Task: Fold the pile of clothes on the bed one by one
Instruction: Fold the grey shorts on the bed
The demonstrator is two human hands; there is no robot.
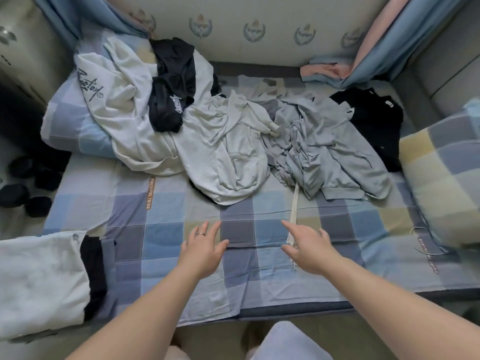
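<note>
Clothes (pixel 233 141) apparently untouched; hands (pixel 202 246) (pixel 310 252) spread open.

The folded white garment (pixel 39 276) at near left is cut off by the left edge and covers all but a strip of a black garment (pixel 94 271) beneath. The checked pillow (pixel 446 178) at right runs past the right edge; the black top (pixel 374 120) at far right lies partly under the grey hoodie (pixel 332 152). The dark objects (pixel 26 188) at left are too blurred to identify.
</note>
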